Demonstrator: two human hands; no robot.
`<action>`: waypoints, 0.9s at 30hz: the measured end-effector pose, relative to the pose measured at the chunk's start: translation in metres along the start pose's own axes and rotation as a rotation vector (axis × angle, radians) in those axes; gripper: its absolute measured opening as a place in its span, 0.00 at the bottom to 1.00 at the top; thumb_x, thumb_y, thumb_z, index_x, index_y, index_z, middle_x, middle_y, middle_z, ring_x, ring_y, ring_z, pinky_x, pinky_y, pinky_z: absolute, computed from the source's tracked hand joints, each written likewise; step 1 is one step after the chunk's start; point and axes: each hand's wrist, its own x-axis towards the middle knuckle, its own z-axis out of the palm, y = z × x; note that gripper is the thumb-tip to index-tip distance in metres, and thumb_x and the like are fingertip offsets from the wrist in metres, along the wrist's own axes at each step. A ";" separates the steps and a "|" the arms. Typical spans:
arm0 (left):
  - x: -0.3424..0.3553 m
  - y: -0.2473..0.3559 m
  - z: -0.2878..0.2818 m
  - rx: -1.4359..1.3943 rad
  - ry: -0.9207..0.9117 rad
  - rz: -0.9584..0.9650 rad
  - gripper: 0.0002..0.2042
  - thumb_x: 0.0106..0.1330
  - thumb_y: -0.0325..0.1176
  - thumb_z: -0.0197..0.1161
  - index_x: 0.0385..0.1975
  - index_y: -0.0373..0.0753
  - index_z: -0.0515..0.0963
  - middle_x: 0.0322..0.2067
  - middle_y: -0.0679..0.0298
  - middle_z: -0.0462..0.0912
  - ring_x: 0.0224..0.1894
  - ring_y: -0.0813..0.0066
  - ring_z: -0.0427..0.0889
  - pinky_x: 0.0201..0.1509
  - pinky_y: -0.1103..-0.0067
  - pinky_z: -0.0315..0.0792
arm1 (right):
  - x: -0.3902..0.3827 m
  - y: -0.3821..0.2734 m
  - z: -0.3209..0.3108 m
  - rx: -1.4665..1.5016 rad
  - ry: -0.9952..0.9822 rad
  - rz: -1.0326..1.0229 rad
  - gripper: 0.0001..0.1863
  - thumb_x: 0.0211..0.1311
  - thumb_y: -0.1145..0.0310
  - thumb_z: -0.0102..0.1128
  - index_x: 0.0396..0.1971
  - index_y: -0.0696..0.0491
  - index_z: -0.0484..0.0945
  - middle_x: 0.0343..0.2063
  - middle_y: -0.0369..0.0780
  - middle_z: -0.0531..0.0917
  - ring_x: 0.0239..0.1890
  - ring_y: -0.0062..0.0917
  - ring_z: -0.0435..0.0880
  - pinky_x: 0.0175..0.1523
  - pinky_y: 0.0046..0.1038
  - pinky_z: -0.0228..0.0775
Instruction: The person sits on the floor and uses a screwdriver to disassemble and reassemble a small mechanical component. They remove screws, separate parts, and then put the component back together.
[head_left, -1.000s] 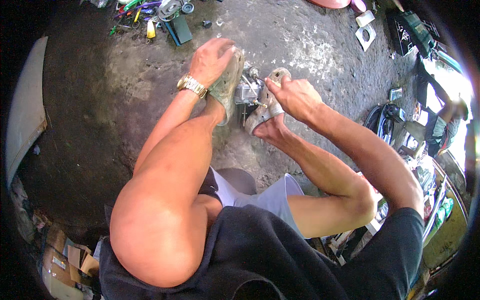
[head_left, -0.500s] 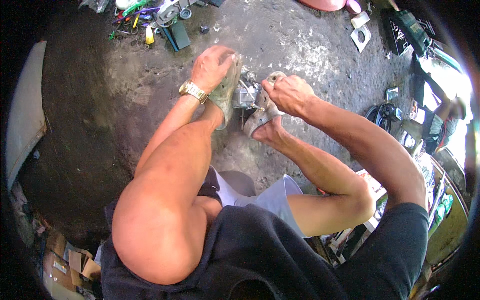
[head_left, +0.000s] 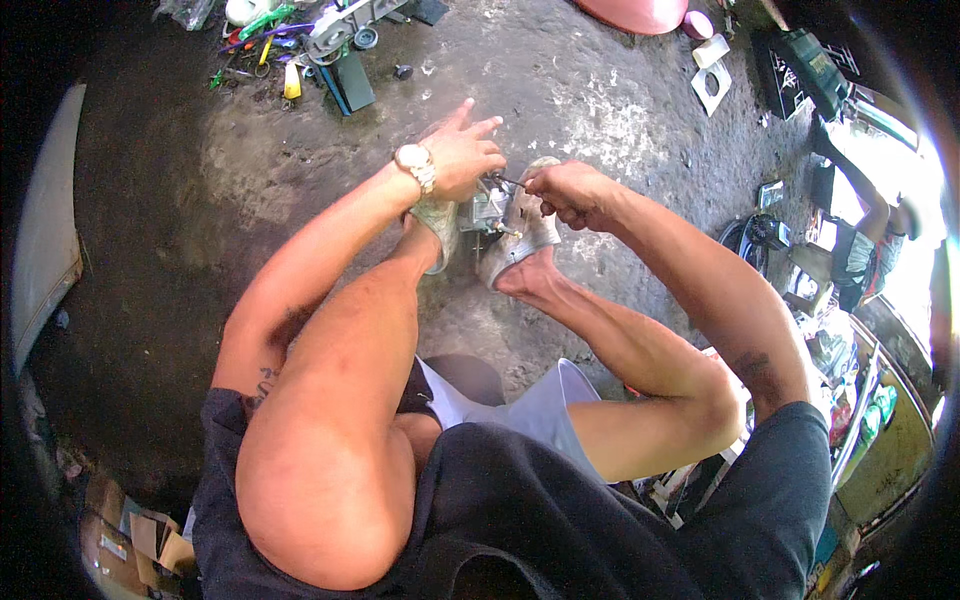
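Fingers of the right hand point(head_left: 578, 196) pinch one thin dark tool point(head_left: 513, 182), whose far end reaches the top of one boxy metal part point(head_left: 490, 208). That part sits between two pale clogs point(head_left: 533, 228), worn on the person's feet. Left hand point(head_left: 460, 157): fingers spread, grasping nothing visible, over the part's upper end; whether the lower ones touch it, I cannot tell. The step in hand looks like working the tool against the part; the next move seems to call for a steady part and a well-seated tip. Farther out: one wristwatch point(head_left: 414, 160), one white plate with a round hole point(head_left: 711, 88), one reddish basin point(head_left: 640, 12), and uncountable jumbled tools point(head_left: 340, 33)
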 end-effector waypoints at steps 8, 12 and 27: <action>0.034 -0.017 0.004 -0.234 -0.094 -0.157 0.30 0.54 0.24 0.60 0.61 0.50 0.67 0.41 0.64 0.90 0.52 0.58 0.86 0.76 0.44 0.52 | 0.010 0.002 -0.002 -0.697 -0.009 -0.340 0.07 0.63 0.67 0.57 0.31 0.54 0.80 0.24 0.40 0.81 0.24 0.30 0.80 0.25 0.34 0.69; 0.035 -0.017 0.012 -0.173 -0.025 -0.131 0.29 0.54 0.23 0.60 0.59 0.50 0.68 0.42 0.62 0.90 0.52 0.58 0.86 0.75 0.45 0.54 | -0.005 0.007 0.018 -0.645 0.221 -0.353 0.15 0.63 0.66 0.53 0.44 0.55 0.84 0.37 0.45 0.88 0.45 0.40 0.88 0.47 0.37 0.82; 0.031 -0.017 0.020 -0.190 0.020 -0.169 0.18 0.56 0.32 0.63 0.49 0.44 0.78 0.41 0.57 0.88 0.49 0.60 0.85 0.57 0.60 0.69 | 0.008 0.010 -0.006 -0.430 0.131 -0.246 0.14 0.66 0.55 0.57 0.43 0.48 0.81 0.26 0.40 0.83 0.20 0.26 0.79 0.22 0.31 0.72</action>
